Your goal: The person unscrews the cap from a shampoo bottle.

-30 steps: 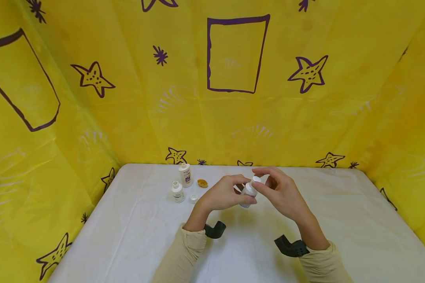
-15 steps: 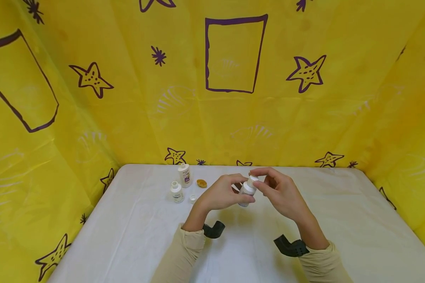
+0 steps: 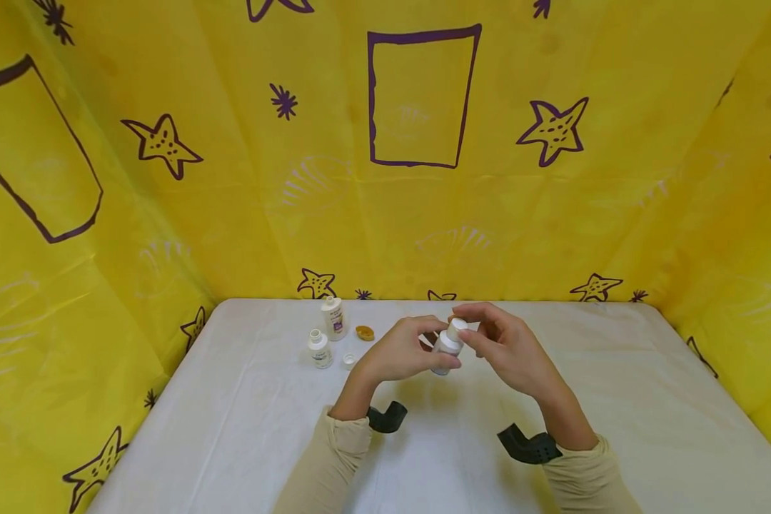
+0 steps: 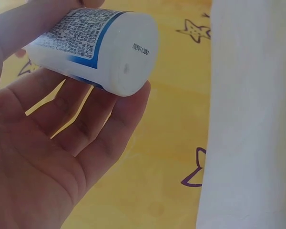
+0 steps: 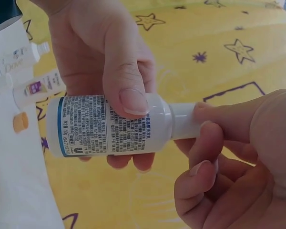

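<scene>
My left hand [image 3: 401,351] grips a small white bottle [image 5: 109,125] with a blue stripe and dense printed text, held tilted above the table. In the left wrist view the bottle's round base faces the camera, with the fingers beneath its side. My right hand [image 3: 510,350] pinches the white cap [image 5: 183,120] at the bottle's top between thumb and fingers. The cap sits at the bottle's neck in the right wrist view.
Left of my hands stand two uncapped white bottles, a Dove bottle [image 3: 320,350] and a taller one with a purple label [image 3: 335,319]. Near them lie a white cap [image 3: 350,361] and an orange-gold cap [image 3: 364,333]. A patterned yellow curtain [image 3: 411,214] surrounds the white table [image 3: 231,407].
Both hands stay together on the bottle and cap. The right fingers have shifted slightly round the cap, and more of its white side shows. The whole head view has drifted a little left.
</scene>
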A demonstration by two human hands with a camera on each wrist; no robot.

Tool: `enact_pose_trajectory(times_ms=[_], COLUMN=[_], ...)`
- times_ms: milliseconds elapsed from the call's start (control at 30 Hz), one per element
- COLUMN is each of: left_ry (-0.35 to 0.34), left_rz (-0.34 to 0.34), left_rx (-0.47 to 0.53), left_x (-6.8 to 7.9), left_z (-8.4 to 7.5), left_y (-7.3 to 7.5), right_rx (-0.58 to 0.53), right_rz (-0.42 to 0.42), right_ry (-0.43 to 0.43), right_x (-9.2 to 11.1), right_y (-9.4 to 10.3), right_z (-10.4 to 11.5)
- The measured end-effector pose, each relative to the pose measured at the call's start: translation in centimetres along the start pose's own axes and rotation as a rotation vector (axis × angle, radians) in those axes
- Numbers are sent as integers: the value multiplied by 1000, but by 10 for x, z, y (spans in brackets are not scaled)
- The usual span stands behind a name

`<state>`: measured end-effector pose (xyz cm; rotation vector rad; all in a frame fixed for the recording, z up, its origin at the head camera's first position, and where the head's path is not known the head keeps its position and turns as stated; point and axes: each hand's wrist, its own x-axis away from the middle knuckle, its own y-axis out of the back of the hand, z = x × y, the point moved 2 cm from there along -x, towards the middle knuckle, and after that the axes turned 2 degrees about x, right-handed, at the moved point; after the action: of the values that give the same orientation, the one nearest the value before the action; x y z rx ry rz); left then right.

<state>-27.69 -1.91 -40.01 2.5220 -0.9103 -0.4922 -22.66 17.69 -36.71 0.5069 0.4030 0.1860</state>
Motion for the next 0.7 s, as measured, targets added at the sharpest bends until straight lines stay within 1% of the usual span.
enact_pose_trajectory(times_ms=[167,433,700], left_ry=[0,-17,-13], left_rz=[-2,17,15], left_rx=[17,-5,-8], left_x=[1,0,2], left_z=[0,-1,-3], left_y=[-1,-3,-2], right_rx=[9,40,37], right_rz=[-12,-53,-55], right_ry=[-16,-58,-53], right_x=[0,1,0], right_y=[-1,-4,-4], right_z=[0,-3,-2])
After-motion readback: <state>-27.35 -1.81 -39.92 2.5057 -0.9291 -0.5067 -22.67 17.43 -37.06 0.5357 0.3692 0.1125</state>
